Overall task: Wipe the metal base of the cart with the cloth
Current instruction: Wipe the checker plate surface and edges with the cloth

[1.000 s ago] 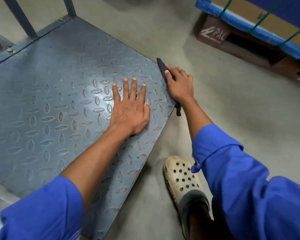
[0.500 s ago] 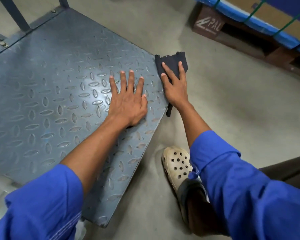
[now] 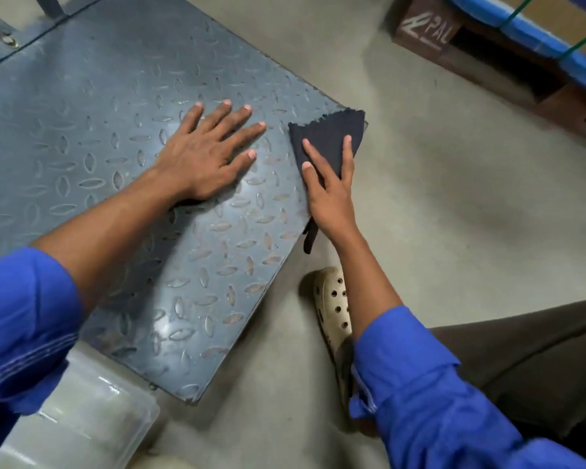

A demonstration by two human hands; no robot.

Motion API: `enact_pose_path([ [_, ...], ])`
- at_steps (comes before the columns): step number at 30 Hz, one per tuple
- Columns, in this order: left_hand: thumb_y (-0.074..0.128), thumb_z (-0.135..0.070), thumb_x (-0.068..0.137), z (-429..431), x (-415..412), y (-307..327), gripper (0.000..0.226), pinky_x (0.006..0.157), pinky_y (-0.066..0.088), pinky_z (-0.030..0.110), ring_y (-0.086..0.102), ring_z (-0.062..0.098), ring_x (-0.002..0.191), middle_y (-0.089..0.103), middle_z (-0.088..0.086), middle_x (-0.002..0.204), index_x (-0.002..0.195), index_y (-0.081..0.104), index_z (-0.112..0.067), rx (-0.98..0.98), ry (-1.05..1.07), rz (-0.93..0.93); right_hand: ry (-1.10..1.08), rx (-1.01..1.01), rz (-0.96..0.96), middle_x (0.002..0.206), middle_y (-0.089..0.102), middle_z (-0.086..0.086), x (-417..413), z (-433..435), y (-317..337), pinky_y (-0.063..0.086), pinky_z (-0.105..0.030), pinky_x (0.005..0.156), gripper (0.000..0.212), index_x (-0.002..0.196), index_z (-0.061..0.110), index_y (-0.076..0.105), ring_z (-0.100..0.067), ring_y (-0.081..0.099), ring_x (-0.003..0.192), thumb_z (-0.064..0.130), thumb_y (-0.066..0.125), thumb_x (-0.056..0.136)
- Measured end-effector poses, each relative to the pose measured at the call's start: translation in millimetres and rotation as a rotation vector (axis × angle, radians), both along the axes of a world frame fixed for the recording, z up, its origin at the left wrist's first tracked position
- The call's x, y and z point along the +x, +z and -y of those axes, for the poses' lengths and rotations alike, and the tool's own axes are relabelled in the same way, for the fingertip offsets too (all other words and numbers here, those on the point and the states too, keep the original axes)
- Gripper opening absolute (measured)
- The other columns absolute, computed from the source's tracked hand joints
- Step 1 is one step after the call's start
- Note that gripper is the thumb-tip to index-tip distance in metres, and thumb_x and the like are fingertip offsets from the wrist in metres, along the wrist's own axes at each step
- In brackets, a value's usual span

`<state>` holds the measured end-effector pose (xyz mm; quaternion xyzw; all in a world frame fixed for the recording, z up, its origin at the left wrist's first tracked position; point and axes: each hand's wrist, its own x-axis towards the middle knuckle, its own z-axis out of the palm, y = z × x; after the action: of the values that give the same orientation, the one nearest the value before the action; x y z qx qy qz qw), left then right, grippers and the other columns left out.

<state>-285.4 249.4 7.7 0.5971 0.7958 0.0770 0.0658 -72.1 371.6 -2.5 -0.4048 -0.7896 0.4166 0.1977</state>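
Concrete floor [image 3: 437, 231] surrounded the cart's metal base [image 3: 82, 106]. Left hand [image 3: 203, 160] lay flat on the base, fingers [image 3: 241, 132] spread. Right hand [image 3: 332, 198] pressed the dark cloth [image 3: 329, 132] onto the base's far-right corner, fingers straight.

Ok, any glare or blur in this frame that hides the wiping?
Head view: slight motion blur, worst on the pallet; wide-angle bending at the edges; soft glare on the cart base near its closest corner; left hand, right hand and cloth are readable.

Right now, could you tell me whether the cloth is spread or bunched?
Mostly spread: the cloth lies flat on the cart base under the right hand.
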Motion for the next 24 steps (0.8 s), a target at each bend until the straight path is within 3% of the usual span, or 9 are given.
enact_pose_path([
  [2,0.005,-0.064,0.107,0,4,2,0.067,0.132,-0.005,0.052,0.002,0.022,0.166,0.005,-0.003,0.179,0.17,0.01,-0.04,-0.007,0.007,-0.019,-0.023,-0.04,-0.014,0.173,-0.014,0.025,1,31,-1,0.019,-0.031,0.13,0.038,0.147,0.054,0.054,0.012,0.0,0.154,0.048,0.05,0.11],
  [7,0.003,-0.061,0.106,4,13,8,0.07,0.132,-0.005,0.054,0.002,0.025,0.166,0.006,0.0,0.179,0.17,0.01,-0.036,-0.036,0.011,-0.029,0.043,-0.018,-0.045,0.173,-0.018,0.022,29,122,-17,0.023,-0.044,0.131,0.04,0.149,0.053,0.054,-0.001,0.0,0.162,0.041,0.052,0.11],
  [12,0.006,-0.055,0.108,34,19,6,0.068,0.133,-0.005,0.05,0.002,0.023,0.166,0.006,0.003,0.179,0.171,0.009,-0.029,-0.025,-0.066,-0.052,0.096,0.019,0.032,0.175,-0.013,0.02,21,73,-7,0.02,-0.046,0.132,0.04,0.146,0.06,0.051,-0.002,-0.001,0.162,0.05,0.052,0.108],
  [17,0.01,-0.051,0.112,80,12,7,0.064,0.134,-0.004,0.046,0.004,0.021,0.166,0.009,0.001,0.179,0.171,0.012,-0.028,-0.011,-0.127,-0.069,0.013,-0.09,0.001,0.173,-0.015,0.024,12,68,0,0.024,-0.033,0.129,0.038,0.145,0.059,0.053,0.013,0.0,0.155,0.049,0.052,0.108],
  [21,0.008,-0.052,0.111,99,8,10,0.064,0.134,-0.004,0.047,0.002,0.021,0.166,0.008,0.0,0.179,0.171,0.011,-0.03,-0.017,-0.095,-0.074,0.085,-0.04,-0.074,0.175,-0.016,0.013,36,150,-16,0.021,-0.039,0.132,0.039,0.147,0.046,0.058,-0.002,0.0,0.162,0.037,0.056,0.109],
  [24,0.007,-0.052,0.111,105,10,13,0.063,0.133,-0.006,0.047,0.0,0.021,0.166,0.004,0.0,0.179,0.171,0.007,-0.032,-0.039,-0.092,-0.059,0.168,-0.008,-0.06,0.176,-0.011,0.008,42,152,-19,0.019,-0.048,0.133,0.039,0.146,0.044,0.06,-0.01,0.0,0.164,0.038,0.058,0.108],
])
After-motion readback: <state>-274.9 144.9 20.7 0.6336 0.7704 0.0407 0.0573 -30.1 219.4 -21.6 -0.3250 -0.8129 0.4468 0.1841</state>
